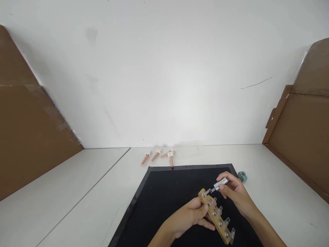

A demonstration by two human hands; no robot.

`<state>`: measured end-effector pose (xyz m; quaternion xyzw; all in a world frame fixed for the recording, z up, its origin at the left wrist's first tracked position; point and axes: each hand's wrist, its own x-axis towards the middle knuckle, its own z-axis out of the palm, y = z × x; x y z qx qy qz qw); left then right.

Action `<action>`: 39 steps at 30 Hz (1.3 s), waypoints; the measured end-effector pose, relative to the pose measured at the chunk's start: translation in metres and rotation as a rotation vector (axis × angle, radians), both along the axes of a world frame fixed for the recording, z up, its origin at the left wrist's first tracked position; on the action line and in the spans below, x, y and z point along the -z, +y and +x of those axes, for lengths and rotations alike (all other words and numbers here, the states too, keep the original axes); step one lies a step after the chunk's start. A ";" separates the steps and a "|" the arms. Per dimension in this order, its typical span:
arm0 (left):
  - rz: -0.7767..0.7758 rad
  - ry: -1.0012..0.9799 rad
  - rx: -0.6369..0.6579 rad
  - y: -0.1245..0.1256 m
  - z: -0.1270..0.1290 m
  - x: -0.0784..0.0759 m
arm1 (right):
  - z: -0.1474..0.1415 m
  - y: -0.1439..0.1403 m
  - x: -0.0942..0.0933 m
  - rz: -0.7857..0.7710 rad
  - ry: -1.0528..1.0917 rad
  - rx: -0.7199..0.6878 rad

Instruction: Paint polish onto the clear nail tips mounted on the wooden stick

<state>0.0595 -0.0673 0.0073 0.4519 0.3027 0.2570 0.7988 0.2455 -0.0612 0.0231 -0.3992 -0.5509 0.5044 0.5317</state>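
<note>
White wall [164,75] at the back, faintly smudged, with one thin dark scratch [257,83] toward the right. Brown cardboard panels flank it, a left panel [33,127] and a right panel [303,127]. White worktop [102,192] below, a seam running slantwise across its left part. Black mat [164,195] with a dark border lies on it, right of the seam.

Left hand [192,214] over the mat: thumb on top, fingers underneath, gripping a tan strip [217,218] near its far end. Strip runs slantwise, near end toward the lower right. Five round metal heads sit in a row along it; five clear tips [227,221] stick out from its right edge, one beside each head.

Right hand [235,192], opposite: thumb and fingers pinch the silver handle of a small tool [220,184]. Its narrow end points down and left to the farthest clear tip; whether the two touch, cannot tell.

Beyond the mat's far edge, left of both hands: four small peach-and-white pieces [146,157] on the worktop, the two rightmost overlapping in view. Green block [242,176] just outside the mat's far right corner, near the right hand, a round metallic spot on top.
</note>
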 end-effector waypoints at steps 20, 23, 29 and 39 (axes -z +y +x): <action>0.029 -0.043 0.038 0.001 -0.001 0.002 | 0.000 0.000 0.002 0.010 0.015 -0.022; 0.031 -0.040 0.038 0.001 0.000 0.002 | 0.000 -0.001 0.000 0.007 0.008 -0.039; 0.040 -0.052 0.049 0.001 -0.002 0.003 | -0.001 -0.001 0.002 0.007 0.000 -0.029; 0.014 -0.045 0.033 0.001 -0.003 0.001 | 0.001 -0.001 -0.003 -0.013 -0.040 -0.001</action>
